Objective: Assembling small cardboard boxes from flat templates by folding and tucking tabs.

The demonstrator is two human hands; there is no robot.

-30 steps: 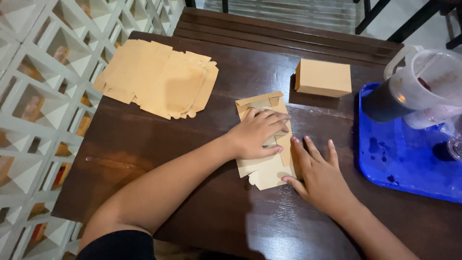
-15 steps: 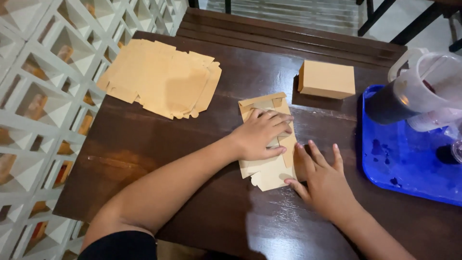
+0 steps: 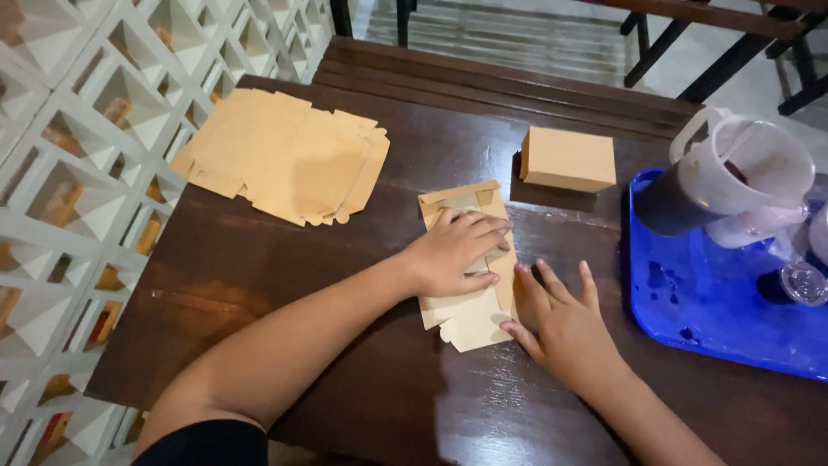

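Head view, left hand point(image 3: 453, 255) flat on cardboard blank point(image 3: 470, 259), right hand point(image 3: 565, 332) spread beside, folded box point(image 3: 567, 160), blue tray point(image 3: 690, 311) nearby

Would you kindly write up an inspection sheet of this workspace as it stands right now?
Surface: dark wooden table, glossy, with pale scuffs near its left edge.
Job's things: flat cardboard box blank lying under both hands.
Clutter: stack of flat blanks at the back left; folded cardboard box behind; blue tray, wet, carrying a plastic pitcher.
Grippers: left hand pressed flat on the blank; right hand flat beside it, thumb on the blank's edge.
Cables: nothing seen.
Surroundings: white lattice block wall on the left; dark bench slats beyond the table.
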